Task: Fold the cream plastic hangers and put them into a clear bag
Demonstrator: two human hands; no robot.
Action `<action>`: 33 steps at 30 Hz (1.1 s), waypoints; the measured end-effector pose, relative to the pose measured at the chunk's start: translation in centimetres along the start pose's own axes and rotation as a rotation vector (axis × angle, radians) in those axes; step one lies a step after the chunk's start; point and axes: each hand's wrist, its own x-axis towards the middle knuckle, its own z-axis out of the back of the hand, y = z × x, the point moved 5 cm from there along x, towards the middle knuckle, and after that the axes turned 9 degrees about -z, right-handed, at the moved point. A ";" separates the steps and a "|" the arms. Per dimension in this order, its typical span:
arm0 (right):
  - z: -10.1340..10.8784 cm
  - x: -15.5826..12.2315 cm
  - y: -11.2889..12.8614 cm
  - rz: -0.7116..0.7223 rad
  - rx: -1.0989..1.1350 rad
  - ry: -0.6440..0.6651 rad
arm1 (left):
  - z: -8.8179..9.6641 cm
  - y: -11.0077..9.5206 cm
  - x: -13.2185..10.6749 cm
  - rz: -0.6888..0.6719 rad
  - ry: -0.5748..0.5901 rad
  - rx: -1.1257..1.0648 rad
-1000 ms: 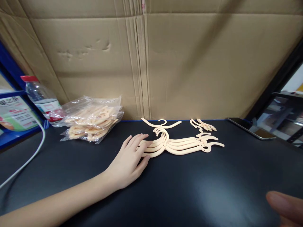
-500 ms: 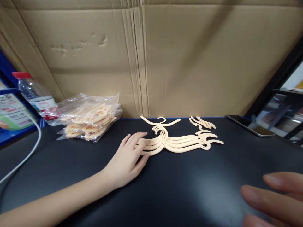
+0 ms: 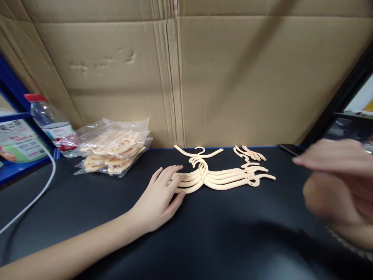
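Note:
My left hand (image 3: 163, 194) lies with its fingers spread over the left ends of several beige clothes hangers (image 3: 223, 187), fanned out and overlapping on the dark table. It rests on them without a grip. Their hooks curl together near the middle, and curved beige pieces (image 3: 266, 177) meet their right ends. Behind them lies a single beige hanger (image 3: 208, 156). Over the right side of the table, my right hand (image 3: 338, 179) is raised and smeared by motion; whether it holds anything does not show.
Clear plastic bags of beige pieces (image 3: 116, 147) lie at the back left, beside a red-capped bottle (image 3: 58, 128). A small beige pile (image 3: 256, 155) sits at the back right, near a phone (image 3: 288, 148). Cardboard (image 3: 233, 77) stands behind. A white cable (image 3: 48, 184) crosses the left.
My right hand has risen from the lower right corner and now partly covers the phone. My left hand stays on the hangers. The view has shifted slightly.

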 end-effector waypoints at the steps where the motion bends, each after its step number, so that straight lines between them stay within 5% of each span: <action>1: -0.4 1.2 -1.1 -0.026 -0.014 -0.080 | 0.0 0.0 0.0 0.002 0.001 -0.003; 2: -1.4 2.2 -2.4 -0.045 -0.045 -0.062 | 0.0 0.0 0.0 0.005 0.004 -0.006; 5: -5.2 3.3 -7.4 -0.172 -0.130 0.319 | 0.1 0.0 -0.1 0.005 0.002 -0.017; 11: -8.5 1.4 -13.7 -0.072 -0.499 0.718 | 0.7 0.6 0.3 0.010 -0.074 -0.034; 22: -11.1 0.7 -12.6 -0.032 -0.654 0.794 | 0.5 5.9 4.9 0.127 -0.106 0.012; 33: -11.0 1.0 -11.6 -0.119 -0.698 0.781 | -2.2 8.0 10.7 -0.018 0.077 0.073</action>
